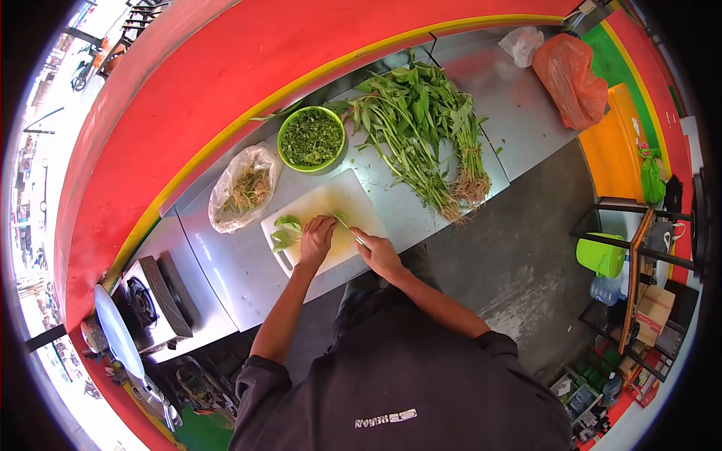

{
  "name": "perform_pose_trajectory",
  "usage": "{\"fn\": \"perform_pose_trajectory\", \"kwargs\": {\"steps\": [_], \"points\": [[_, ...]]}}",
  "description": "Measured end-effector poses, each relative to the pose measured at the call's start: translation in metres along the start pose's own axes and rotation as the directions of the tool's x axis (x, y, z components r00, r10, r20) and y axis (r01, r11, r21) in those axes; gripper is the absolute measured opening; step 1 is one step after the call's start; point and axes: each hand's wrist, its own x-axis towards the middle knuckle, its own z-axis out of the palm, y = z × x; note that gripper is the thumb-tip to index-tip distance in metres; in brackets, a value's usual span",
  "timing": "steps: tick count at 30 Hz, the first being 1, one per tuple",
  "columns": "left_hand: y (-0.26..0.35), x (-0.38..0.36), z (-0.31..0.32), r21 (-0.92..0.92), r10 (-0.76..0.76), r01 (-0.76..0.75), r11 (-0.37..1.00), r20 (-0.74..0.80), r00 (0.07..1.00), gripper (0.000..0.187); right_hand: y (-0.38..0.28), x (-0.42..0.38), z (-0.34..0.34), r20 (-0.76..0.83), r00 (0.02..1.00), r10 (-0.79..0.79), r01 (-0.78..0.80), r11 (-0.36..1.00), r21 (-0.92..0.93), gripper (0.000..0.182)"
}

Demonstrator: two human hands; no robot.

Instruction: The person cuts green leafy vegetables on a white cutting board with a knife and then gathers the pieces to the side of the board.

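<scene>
Here your left hand [316, 239] pins limp, light greens [286, 231] on the board [331, 207]; your right hand [380, 255] grips the knife [347, 225].

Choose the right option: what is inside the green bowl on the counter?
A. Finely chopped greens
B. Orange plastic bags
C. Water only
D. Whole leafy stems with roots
A: the green bowl is filled with finely chopped greens, while the whole stems lie uncut beside it on the counter.
</scene>
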Motion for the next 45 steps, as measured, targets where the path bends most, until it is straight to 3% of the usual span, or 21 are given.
{"fn": "perform_pose_trajectory", "kwargs": {"steps": [6,9,13,16,18,30,31,32,38,39,45], "points": [[0.002,0.0,-0.004,0.042,0.012,-0.013,0.999,0.041,0.999,0.016,-0.005,0.005,0.003,0.005,0.999,0.031,-0.031,0.999,-0.014,0.041],[-0.001,-0.002,0.002,-0.024,-0.062,0.062,0.998,-0.004,0.998,0.014,-0.003,0.001,0.002,0.011,1.0,0.021,-0.021,0.999,0.029,0.042],[-0.002,-0.002,0.002,-0.001,-0.042,0.042,0.999,-0.023,0.999,0.013,-0.001,0.003,0.003,-0.015,1.0,-0.021,0.021,1.0,0.005,0.042],[0.0,-0.002,0.0,0.008,-0.022,0.022,1.0,-0.011,1.0,0.013,-0.001,0.005,0.003,0.033,0.998,0.052,-0.05,0.998,-0.041,0.039],[0.001,-0.002,-0.003,0.025,-0.017,0.017,1.0,0.0,1.0,0.012,-0.005,0.005,0.005,-0.037,0.999,-0.019,0.019,1.0,0.007,0.039],[-0.003,-0.002,-0.004,-0.004,-0.014,0.014,1.0,0.009,1.0,0.013,0.0,0.006,0.006,0.032,0.998,0.054,-0.053,0.999,-0.007,0.039],[-0.006,-0.002,-0.005,0.002,-0.015,0.015,1.0,0.007,1.0,0.013,0.003,0.005,0.012,-0.058,0.997,-0.05,0.05,0.999,-0.005,0.041],[-0.006,-0.002,-0.002,-0.006,-0.007,0.007,1.0,-0.009,1.0,0.013,0.009,0.002,0.014,-0.057,0.997,-0.049,0.049,0.999,-0.005,0.041],[-0.006,0.001,-0.002,-0.016,0.032,-0.032,0.999,-0.009,0.999,0.013,-0.003,0.008,0.006,0.048,0.996,0.082,-0.08,0.996,-0.028,0.041],[-0.005,0.001,-0.003,-0.008,0.033,-0.033,0.999,-0.006,0.999,0.013,-0.003,0.009,0.007,0.004,1.0,0.019,-0.019,1.0,-0.017,0.041],[-0.004,0.001,0.001,-0.019,0.007,-0.007,1.0,-0.035,0.999,0.013,0.006,0.001,0.007,-0.018,1.0,-0.025,0.025,1.0,-0.007,0.042]]}}
